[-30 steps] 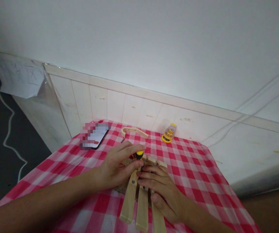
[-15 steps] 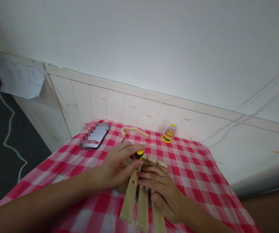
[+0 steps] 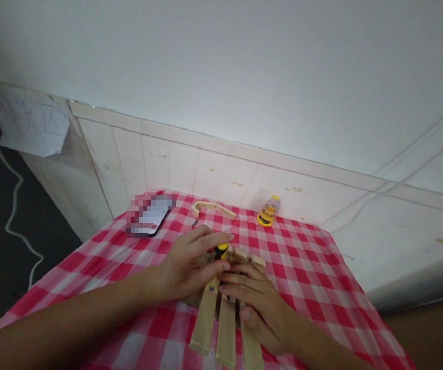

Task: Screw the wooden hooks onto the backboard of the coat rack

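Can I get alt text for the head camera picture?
A left hand grips a yellow-black tool above wooden slats; the right hand rests on them. Beyond, a phone, curved wooden piece and yellow container sit on a red-checked tablecloth.

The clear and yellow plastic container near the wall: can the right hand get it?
Probably yes. The right hand would first need to lift off the long pale wooden slats, but past their ends only red-and-white checked cloth seems to lie between it and the container.
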{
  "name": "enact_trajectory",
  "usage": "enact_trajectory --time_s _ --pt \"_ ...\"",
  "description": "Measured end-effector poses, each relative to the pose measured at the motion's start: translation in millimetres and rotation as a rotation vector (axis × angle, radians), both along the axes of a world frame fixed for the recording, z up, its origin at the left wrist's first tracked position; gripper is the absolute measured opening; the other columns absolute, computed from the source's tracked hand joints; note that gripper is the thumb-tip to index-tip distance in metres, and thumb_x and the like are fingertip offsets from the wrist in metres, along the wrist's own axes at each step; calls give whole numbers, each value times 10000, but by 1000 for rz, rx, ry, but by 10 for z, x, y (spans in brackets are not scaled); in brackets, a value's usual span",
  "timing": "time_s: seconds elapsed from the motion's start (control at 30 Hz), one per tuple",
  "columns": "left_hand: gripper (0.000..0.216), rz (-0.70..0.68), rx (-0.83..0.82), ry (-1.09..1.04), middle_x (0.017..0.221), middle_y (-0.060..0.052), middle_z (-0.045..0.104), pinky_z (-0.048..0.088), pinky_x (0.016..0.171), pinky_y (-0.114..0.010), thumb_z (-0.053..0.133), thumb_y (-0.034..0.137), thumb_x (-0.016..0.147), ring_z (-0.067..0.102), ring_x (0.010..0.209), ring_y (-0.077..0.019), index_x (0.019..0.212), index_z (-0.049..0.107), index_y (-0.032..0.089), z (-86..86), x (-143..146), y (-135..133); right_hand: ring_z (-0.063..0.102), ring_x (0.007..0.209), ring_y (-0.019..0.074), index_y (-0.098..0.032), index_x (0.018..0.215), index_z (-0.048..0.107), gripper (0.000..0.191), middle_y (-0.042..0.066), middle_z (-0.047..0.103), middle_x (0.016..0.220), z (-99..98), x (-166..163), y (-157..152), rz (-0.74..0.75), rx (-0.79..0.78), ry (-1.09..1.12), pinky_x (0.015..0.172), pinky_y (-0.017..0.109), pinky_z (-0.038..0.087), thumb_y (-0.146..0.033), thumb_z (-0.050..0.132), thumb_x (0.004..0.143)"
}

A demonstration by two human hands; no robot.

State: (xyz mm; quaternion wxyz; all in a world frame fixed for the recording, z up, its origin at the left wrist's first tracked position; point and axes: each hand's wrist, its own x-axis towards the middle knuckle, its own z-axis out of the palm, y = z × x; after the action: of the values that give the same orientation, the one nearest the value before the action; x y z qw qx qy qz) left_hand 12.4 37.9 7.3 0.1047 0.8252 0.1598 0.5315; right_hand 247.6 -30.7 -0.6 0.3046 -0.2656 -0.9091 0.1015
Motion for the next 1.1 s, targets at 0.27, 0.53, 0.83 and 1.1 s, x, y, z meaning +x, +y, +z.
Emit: enact_trajectory --time_s 0.27,0.53,0.83,1.1 --pt "436 25 -68 -8 974 -49 727 567 749 -272 658 201 953 683 862 -180 1383 591 233 -22 -5 18 593 1331 247 -223 1353 595 361 111 719 1315 7 17 -9 -4 -15 -14 1124 453 480 -332 420 1056" --pt "440 27 -87 -4 958 -48 729 564 715 -260 633 191 955 689 835 -176 1391 587 232 -1 -11 6 598 1325 247 -215 1349 610 382 114 729 1301 7 9 -6 -6 -7 -8 1115 457 492 -364 384 1079" --pt "469 14 -70 19 985 -57 731 563 742 -277 625 209 968 691 883 -188 1431 553 228 -1 -19 6 584 1329 237 -210 1358 605 393 113 717 1322 13 6 -2 -1 -14 4 1125 453 482 -380 376 1087" --pt "473 -3 -24 -5 945 -45 716 549 700 -255 612 176 967 675 843 -175 1432 535 218 23 -7 0 588 1321 227 -211 1350 608 380 104 718 1317 16 2 -6 0 -17 0 1125 433 481 -364 384 1084"
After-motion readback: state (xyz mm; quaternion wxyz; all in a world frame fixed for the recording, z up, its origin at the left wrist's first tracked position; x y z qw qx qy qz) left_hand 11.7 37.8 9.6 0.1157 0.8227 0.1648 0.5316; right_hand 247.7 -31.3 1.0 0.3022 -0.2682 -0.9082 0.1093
